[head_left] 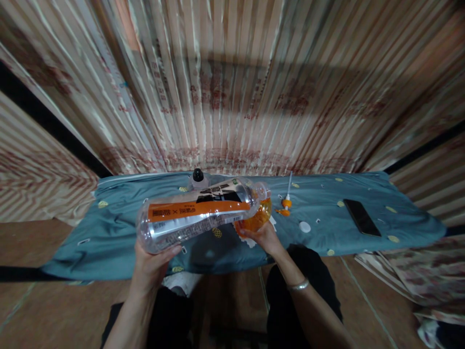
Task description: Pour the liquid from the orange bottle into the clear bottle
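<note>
My left hand (154, 261) grips the base of a large clear plastic bottle (196, 215) with an orange and black label, held tilted on its side with its mouth toward the right. The mouth meets a smaller clear bottle (258, 213) holding orange liquid, which my right hand (263, 237) holds from below. Both bottles hover just above the front of a table covered in a blue-green patterned cloth (116, 228). A pump dispenser top (286, 201) with an orange collar and white tube lies on the cloth just right of the small bottle. A white cap (304, 226) lies near it.
A black phone (361, 217) lies on the cloth at the right. A bottle with a black cap (198, 177) stands behind the large bottle. Striped curtains (232, 87) hang behind the table. Folded patterned fabric (417, 276) lies on the floor at the right.
</note>
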{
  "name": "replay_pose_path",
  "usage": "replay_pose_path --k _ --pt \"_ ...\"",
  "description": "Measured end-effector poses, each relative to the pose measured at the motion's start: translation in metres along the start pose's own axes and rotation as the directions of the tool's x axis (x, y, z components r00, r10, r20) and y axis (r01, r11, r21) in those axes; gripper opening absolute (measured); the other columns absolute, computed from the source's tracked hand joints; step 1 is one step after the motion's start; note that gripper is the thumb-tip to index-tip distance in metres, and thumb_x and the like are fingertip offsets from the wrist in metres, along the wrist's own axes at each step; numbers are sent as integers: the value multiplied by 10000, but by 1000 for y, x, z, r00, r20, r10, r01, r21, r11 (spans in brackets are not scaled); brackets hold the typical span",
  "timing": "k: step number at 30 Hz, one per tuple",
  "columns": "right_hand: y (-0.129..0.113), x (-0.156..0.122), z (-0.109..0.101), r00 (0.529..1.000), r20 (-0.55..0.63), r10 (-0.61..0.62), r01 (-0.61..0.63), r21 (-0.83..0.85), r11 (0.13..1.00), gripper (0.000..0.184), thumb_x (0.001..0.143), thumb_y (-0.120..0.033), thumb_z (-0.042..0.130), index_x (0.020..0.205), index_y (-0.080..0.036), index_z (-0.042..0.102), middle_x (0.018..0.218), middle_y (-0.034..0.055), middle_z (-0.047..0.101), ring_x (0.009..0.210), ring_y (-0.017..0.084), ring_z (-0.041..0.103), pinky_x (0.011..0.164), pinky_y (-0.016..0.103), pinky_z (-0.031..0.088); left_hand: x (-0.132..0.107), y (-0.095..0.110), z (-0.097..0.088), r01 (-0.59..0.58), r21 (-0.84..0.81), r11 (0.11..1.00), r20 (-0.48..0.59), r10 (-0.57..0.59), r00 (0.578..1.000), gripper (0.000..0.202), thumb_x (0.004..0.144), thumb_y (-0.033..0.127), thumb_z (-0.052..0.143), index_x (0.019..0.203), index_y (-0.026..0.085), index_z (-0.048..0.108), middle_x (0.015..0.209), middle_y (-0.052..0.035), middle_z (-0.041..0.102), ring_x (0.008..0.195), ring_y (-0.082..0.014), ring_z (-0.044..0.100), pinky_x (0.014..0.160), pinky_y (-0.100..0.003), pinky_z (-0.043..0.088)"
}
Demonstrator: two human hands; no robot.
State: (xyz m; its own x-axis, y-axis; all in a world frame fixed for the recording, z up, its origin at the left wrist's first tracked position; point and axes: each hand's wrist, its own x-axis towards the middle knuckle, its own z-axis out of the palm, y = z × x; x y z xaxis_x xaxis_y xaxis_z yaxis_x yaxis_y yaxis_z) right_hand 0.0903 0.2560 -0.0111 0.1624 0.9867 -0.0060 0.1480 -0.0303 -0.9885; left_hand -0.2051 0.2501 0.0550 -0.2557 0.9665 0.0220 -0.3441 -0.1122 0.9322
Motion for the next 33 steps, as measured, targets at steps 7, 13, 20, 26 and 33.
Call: replay_pose_path --k 7,13,20,26,33 --pt "6 1 0 999 -32 23 -23 -18 1000 629 555 -400 978 1092 -241 692 1064 60 841 1022 313 802 995 479 619 -1 1 1 -17 0 1000 -29 17 999 995 288 314 1059 1217 205 719 1000 -61 792 827 -240 764 752 -315 646" --pt "7 2 0 1000 -5 -6 6 -11 1000 577 579 -413 967 1063 -249 700 1025 40 841 989 294 802 965 447 629 -3 4 6 -19 30 999 -41 20 999 1034 296 354 1057 1258 223 701 1033 -68 792 873 -271 771 775 -348 643" --pt "3 1 1 1000 12 -22 22 8 1000 536 601 -425 939 1042 -242 695 1020 60 835 973 301 801 944 448 633 -1 1 -1 -15 23 1000 2 15 1000 961 327 283 1049 1227 244 714 1029 -61 793 957 -301 775 847 -392 652" --pt "1 0 2 1000 8 -19 18 32 999 540 603 -443 927 1047 -254 687 1024 58 837 975 307 801 914 448 641 -2 1 2 -9 12 1000 -11 9 1000 922 311 304 1058 1168 235 726 978 -39 785 901 -262 777 806 -337 655" --pt "4 2 0 1000 -1 -13 13 -13 1000 575 593 -458 939 1068 -249 691 1023 47 835 967 290 795 912 432 635 -2 0 3 -46 6 999 -37 47 998 891 307 319 1050 1133 214 736 991 -60 788 862 -271 773 763 -349 657"
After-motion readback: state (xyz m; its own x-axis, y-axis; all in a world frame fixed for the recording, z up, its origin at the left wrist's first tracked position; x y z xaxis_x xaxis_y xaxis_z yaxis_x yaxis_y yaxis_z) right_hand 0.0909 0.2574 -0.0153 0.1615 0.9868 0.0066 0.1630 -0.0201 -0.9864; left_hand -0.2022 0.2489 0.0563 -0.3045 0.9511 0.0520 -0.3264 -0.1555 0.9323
